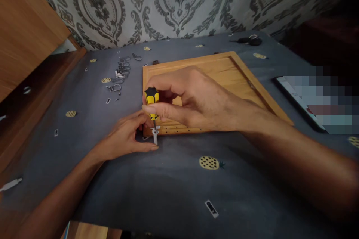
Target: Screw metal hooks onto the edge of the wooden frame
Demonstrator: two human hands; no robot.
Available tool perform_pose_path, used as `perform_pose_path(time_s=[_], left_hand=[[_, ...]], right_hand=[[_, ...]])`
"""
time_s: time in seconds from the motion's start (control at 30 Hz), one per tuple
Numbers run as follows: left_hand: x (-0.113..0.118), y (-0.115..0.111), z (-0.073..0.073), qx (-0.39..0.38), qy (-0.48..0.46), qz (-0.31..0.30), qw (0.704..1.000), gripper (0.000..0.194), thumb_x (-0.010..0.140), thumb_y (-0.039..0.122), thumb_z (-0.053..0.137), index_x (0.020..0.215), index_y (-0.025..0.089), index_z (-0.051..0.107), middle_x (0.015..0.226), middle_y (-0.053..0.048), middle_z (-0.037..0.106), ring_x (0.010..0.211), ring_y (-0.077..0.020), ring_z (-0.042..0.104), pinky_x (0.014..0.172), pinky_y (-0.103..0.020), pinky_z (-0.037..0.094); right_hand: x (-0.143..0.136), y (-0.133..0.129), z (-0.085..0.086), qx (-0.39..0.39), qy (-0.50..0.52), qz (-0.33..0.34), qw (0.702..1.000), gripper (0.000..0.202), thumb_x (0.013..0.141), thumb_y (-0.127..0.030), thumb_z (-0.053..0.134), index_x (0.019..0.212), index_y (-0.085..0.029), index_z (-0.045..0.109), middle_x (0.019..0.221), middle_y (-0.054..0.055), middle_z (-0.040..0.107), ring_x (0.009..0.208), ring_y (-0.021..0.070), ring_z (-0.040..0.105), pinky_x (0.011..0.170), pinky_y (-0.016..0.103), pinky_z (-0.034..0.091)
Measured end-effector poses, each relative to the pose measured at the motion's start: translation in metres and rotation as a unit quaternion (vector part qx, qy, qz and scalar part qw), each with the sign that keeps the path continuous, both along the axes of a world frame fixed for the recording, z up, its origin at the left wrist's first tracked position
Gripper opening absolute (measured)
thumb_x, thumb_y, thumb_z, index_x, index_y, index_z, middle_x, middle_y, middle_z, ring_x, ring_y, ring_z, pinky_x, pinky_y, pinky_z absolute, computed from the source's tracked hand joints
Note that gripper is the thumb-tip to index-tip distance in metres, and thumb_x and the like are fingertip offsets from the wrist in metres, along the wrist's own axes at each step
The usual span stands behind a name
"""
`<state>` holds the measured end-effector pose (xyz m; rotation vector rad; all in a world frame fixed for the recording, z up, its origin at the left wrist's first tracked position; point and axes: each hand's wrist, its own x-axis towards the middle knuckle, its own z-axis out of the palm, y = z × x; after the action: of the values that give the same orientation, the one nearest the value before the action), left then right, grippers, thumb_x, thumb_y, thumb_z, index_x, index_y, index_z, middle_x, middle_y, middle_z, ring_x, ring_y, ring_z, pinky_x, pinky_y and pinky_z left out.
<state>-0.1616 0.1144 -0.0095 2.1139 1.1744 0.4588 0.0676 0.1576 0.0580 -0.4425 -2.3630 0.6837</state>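
Observation:
My right hand (pixel 193 97) grips a small yellow and black screwdriver (pixel 152 99), held nearly upright with its shaft pointing down. The screwdriver's tip meets a small silvery metal fitting (pixel 155 134) at the near left corner of a wooden panel (pixel 238 74). My left hand (pixel 129 136) is closed around that fitting, thumb at its near end and fingers on its far side, partly hidden by the right hand. Small dark holes run along the panel's near edge.
Several small metal clips (pixel 122 68) lie on the dark patterned cloth (pixel 168 186) at the left. Behind the panel are black-handled scissors (pixel 248 40). A phone or tablet (pixel 300 104), partly blurred out, lies at the right. A wooden cabinet (pixel 30 18) stands at the left.

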Motion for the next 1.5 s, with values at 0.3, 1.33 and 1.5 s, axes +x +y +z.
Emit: perform_pose_path(time_s=[0.3,1.33,1.5], left_hand=[[0.000,-0.001,0.001,-0.016,0.005,0.008,1.000,0.036,0.079,0.047,0.081,0.094,0.021,0.062,0.088,0.000,0.061,0.077,-0.0176,0.055,0.065,-0.030,0.044],[0.002,-0.001,0.003,-0.003,0.000,-0.004,1.000,0.033,0.080,0.046,0.080,0.092,0.022,0.062,0.090,0.001,0.061,0.078,-0.0170,0.057,0.068,-0.029,0.048],[0.000,0.000,-0.001,-0.003,0.006,-0.001,1.000,0.037,0.080,0.047,0.080,0.098,0.022,0.059,0.093,0.000,0.061,0.080,-0.0182,0.058,0.067,-0.030,0.048]], right_hand=[[-0.001,-0.001,-0.002,0.011,-0.027,-0.008,1.000,0.022,0.104,-0.030,0.053,0.086,-0.018,0.053,0.070,-0.004,0.052,0.064,0.0088,0.044,0.061,0.023,0.037],[-0.004,-0.010,0.002,0.021,-0.043,-0.015,0.999,0.021,0.100,-0.020,0.062,0.080,-0.017,0.055,0.071,-0.004,0.057,0.063,0.0090,0.049,0.061,0.024,0.037],[-0.008,-0.006,-0.001,0.005,-0.034,0.000,0.999,0.018,0.102,-0.027,0.059,0.088,-0.016,0.060,0.074,-0.003,0.059,0.065,0.0103,0.049,0.063,0.025,0.036]])
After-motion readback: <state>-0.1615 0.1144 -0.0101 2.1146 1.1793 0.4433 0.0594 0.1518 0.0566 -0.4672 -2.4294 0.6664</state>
